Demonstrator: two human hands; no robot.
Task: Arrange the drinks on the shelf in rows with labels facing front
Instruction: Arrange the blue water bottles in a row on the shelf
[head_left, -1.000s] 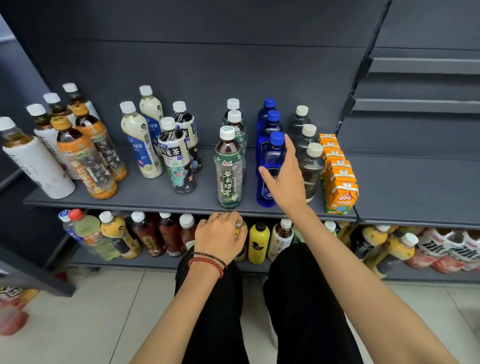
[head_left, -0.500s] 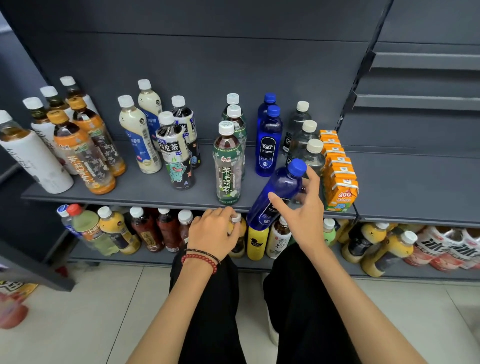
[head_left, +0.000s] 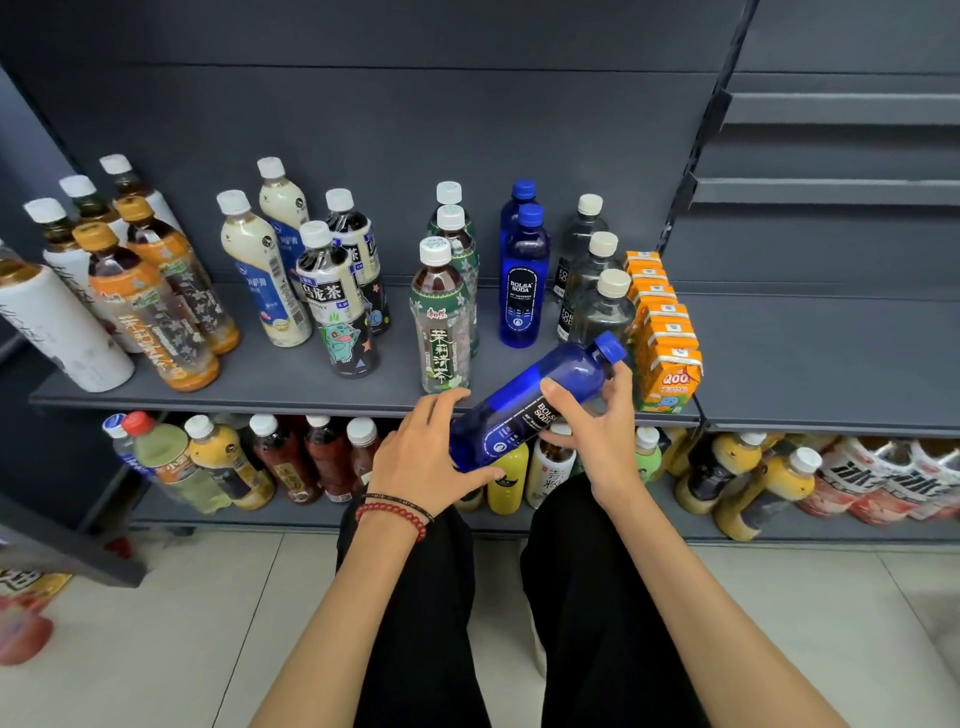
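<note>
Two hands share one blue Bolsa Soda bottle (head_left: 524, 410), held in the air just in front of the upper shelf (head_left: 208, 402), off its surface. The bottle is tilted steeply, its base low on the left and its blue cap (head_left: 610, 347) high on the right, near the front orange Qoo carton (head_left: 667, 366). It is translucent deep blue plastic with a dark label panel in white lettering; the label faces up toward the camera and runs sideways along the body. The left hand (head_left: 431, 457) cups the base, fingers curled over it and the thumb beneath. The right hand (head_left: 592, 421) grips the upper body, its thumb lying across the front and its fingers wrapped behind the neck. On the shelf behind, two matching blue bottles (head_left: 522, 291) stand upright in a row, the front one's label facing forward, between the green-labelled tea bottles (head_left: 441, 322) and the clear bottles (head_left: 602, 306). Beaded bracelets (head_left: 395, 512) circle the left wrist.
</note>
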